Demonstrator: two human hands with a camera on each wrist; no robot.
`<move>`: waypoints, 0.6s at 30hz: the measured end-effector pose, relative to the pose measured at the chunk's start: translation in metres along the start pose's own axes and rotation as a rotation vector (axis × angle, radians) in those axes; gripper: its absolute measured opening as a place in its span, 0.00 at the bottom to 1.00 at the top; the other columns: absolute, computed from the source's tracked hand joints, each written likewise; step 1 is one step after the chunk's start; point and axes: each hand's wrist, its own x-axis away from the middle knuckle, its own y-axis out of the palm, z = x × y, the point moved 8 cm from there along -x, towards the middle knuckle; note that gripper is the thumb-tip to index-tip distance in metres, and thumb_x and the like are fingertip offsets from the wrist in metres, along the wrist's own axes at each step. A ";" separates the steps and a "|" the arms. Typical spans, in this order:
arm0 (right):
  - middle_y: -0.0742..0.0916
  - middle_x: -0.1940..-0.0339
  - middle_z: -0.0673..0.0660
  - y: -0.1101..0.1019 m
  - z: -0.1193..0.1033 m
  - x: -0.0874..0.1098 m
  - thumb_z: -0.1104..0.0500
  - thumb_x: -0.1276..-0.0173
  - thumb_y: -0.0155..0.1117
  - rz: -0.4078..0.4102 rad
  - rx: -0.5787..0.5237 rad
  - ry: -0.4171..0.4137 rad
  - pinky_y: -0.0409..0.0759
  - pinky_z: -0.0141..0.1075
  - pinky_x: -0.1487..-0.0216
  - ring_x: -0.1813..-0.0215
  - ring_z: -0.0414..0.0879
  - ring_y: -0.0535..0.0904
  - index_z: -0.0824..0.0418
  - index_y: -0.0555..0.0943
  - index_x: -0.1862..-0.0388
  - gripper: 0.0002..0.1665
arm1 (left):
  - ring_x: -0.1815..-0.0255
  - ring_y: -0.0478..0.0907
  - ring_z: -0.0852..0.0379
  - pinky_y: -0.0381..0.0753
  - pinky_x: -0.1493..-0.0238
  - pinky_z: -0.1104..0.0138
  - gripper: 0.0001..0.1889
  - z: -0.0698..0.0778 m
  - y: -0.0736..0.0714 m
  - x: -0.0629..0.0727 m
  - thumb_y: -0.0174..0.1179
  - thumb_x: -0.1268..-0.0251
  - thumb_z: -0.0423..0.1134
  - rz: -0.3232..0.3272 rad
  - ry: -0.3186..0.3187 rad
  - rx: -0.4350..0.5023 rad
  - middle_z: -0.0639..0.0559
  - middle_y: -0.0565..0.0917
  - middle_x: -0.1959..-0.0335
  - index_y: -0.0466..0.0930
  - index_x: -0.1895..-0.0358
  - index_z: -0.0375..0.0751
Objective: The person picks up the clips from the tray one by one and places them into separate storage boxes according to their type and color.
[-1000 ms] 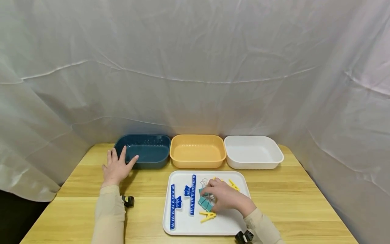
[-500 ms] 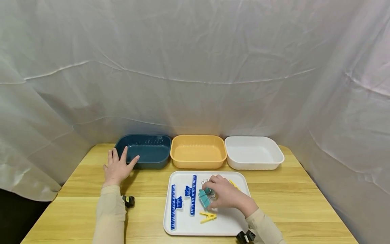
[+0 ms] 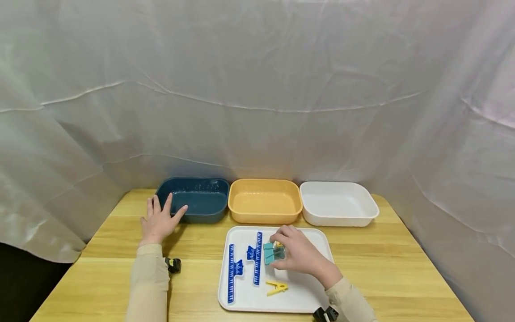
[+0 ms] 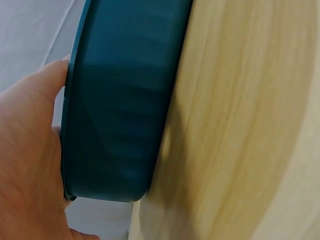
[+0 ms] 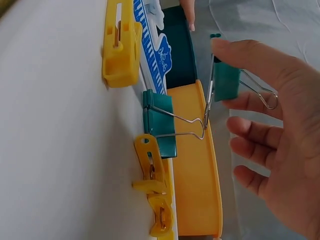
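My right hand (image 3: 299,255) pinches a teal binder clip (image 5: 227,82) between thumb and fingers, just above the white tray (image 3: 245,302). A second teal binder clip (image 5: 160,122) rests on the tray beneath it, its wire handles sticking up. Yellow clothespins lie around: one clothespin (image 3: 276,288) near the tray's front, others (image 5: 161,215) mostly hidden by the hand in the head view. Two blue clips with piano-key bars, a left one (image 3: 231,273) and a right one (image 3: 258,259), lie on the tray's left. My left hand (image 3: 158,223) rests on the dark blue bin's rim (image 3: 209,218), fingers spread.
A yellow bin (image 3: 265,218) and a white bin (image 3: 339,221) stand beside the dark blue one in a row at the table's back. Behind them hangs a grey curtain (image 3: 257,89). Wooden tabletop (image 3: 386,268) extends either side of the tray.
My right hand has lifted one teal binder clip off the tray from beside the other one. The left hand has stayed on the dark blue bin. The head view has shifted slightly.
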 end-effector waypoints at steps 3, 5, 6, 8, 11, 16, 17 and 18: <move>0.80 0.56 0.47 -0.002 -0.003 -0.002 0.38 0.52 0.77 0.025 0.010 -0.007 0.72 0.40 0.49 0.53 0.38 0.69 0.48 0.81 0.52 0.30 | 0.22 0.21 0.30 0.36 0.37 0.22 0.48 0.001 -0.001 0.001 0.38 0.34 0.74 -0.003 -0.006 0.006 0.29 0.29 0.22 0.37 0.20 0.50; 0.80 0.56 0.47 -0.003 -0.005 -0.003 0.38 0.52 0.77 0.043 0.022 -0.011 0.72 0.40 0.49 0.52 0.39 0.70 0.48 0.82 0.53 0.30 | 0.22 0.21 0.30 0.36 0.37 0.22 0.48 0.000 0.000 0.001 0.38 0.33 0.73 -0.007 -0.010 0.007 0.29 0.29 0.22 0.36 0.20 0.50; 0.79 0.56 0.46 -0.004 -0.006 -0.004 0.37 0.52 0.77 0.052 0.028 -0.014 0.72 0.40 0.49 0.52 0.39 0.70 0.48 0.82 0.53 0.29 | 0.22 0.21 0.31 0.36 0.37 0.23 0.47 0.000 0.000 0.002 0.39 0.33 0.73 -0.008 -0.012 0.009 0.29 0.28 0.22 0.36 0.20 0.50; 0.79 0.56 0.46 -0.006 -0.009 -0.008 0.37 0.52 0.76 0.069 0.038 -0.022 0.73 0.40 0.49 0.51 0.40 0.70 0.49 0.82 0.54 0.30 | 0.23 0.21 0.31 0.36 0.37 0.23 0.47 -0.001 0.001 0.002 0.40 0.32 0.71 -0.007 -0.014 0.011 0.29 0.28 0.22 0.36 0.20 0.50; 0.78 0.57 0.45 -0.010 -0.014 -0.013 0.36 0.51 0.75 0.093 0.062 -0.037 0.73 0.40 0.49 0.51 0.41 0.70 0.49 0.82 0.53 0.30 | 0.23 0.20 0.31 0.36 0.37 0.23 0.46 -0.001 0.000 0.002 0.42 0.31 0.70 -0.002 -0.015 0.017 0.29 0.29 0.22 0.36 0.20 0.50; 0.79 0.55 0.47 -0.013 -0.023 -0.024 0.33 0.50 0.73 0.110 0.090 -0.061 0.73 0.41 0.46 0.49 0.42 0.71 0.51 0.82 0.52 0.32 | 0.22 0.21 0.30 0.37 0.37 0.22 0.47 -0.004 0.000 0.001 0.40 0.33 0.72 0.013 -0.011 0.014 0.29 0.30 0.22 0.36 0.20 0.50; 0.79 0.54 0.47 -0.013 -0.025 -0.026 0.32 0.49 0.72 0.110 0.092 -0.060 0.73 0.41 0.45 0.48 0.42 0.71 0.51 0.82 0.52 0.32 | 0.22 0.22 0.30 0.37 0.37 0.22 0.47 -0.004 0.000 0.001 0.40 0.33 0.72 0.014 -0.011 0.012 0.29 0.30 0.22 0.36 0.20 0.50; 0.79 0.54 0.47 -0.013 -0.026 -0.028 0.32 0.49 0.72 0.111 0.089 -0.059 0.73 0.41 0.45 0.49 0.42 0.71 0.51 0.82 0.52 0.32 | 0.22 0.22 0.30 0.37 0.37 0.22 0.47 -0.004 0.000 0.002 0.39 0.33 0.73 0.014 -0.012 0.012 0.29 0.30 0.22 0.36 0.20 0.50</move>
